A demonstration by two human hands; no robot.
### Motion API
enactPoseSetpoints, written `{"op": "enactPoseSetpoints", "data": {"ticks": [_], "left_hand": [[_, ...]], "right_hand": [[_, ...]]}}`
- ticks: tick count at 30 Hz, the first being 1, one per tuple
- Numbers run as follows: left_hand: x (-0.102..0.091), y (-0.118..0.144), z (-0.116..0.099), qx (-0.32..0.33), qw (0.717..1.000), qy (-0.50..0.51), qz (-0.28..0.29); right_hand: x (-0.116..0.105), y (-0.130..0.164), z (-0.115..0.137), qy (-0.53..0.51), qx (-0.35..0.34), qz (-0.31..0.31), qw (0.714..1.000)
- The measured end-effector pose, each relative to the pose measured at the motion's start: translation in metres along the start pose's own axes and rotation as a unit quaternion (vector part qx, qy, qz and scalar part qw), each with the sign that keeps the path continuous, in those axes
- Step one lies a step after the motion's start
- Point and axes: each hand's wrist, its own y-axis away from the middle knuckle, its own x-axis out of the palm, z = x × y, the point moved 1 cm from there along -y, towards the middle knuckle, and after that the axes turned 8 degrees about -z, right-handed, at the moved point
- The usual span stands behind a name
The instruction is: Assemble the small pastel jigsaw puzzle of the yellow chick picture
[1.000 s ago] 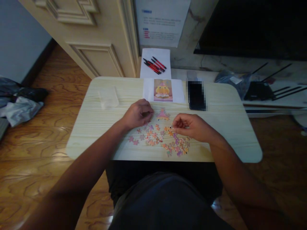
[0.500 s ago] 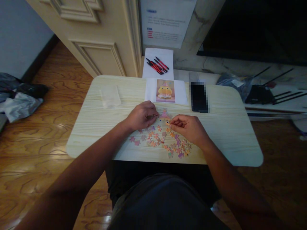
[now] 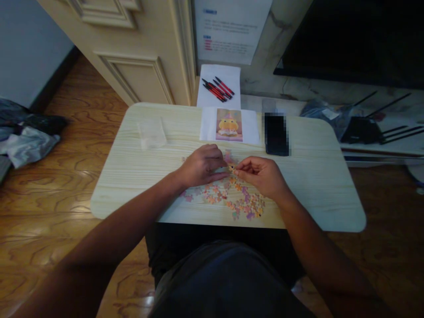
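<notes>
Both hands meet near the middle of the table (image 3: 132,176), slightly toward its near edge. Right hand (image 3: 261,174) curled, thumb and forefinger pinching a small orange puzzle piece (image 3: 232,168). Left hand (image 3: 202,165) lies knuckles-up just beside it, fingers bent and close together, fingertips touching the same piece or the spot next to it; cannot tell which. Loose puzzle pieces (image 3: 232,198), pink, orange and purple, scattered under and in front of the hands toward the near edge. Reference picture (image 3: 228,125) at the far edge, dark phone (image 3: 276,134) to its right, clear plastic bag (image 3: 151,132) toward the far left corner. Red pens (image 3: 218,88) on paper beyond the table.
</notes>
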Motion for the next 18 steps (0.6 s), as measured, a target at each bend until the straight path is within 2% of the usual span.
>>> {"op": "enactPoseSetpoints", "data": {"ticks": [6, 18], "left_hand": [[0.0029, 0.0019, -0.0013, 0.023, 0.999, -0.021, -0.027], [0.0035, 0.001, -0.0036, 0.027, 0.998, -0.051, 0.025]], "right_hand": [[0.0038, 0.0002, 0.001, -0.033, 0.008, 0.008, 0.999], [0.0097, 0.0015, -0.0008, 0.008, -0.011, 0.029, 0.999]]}}
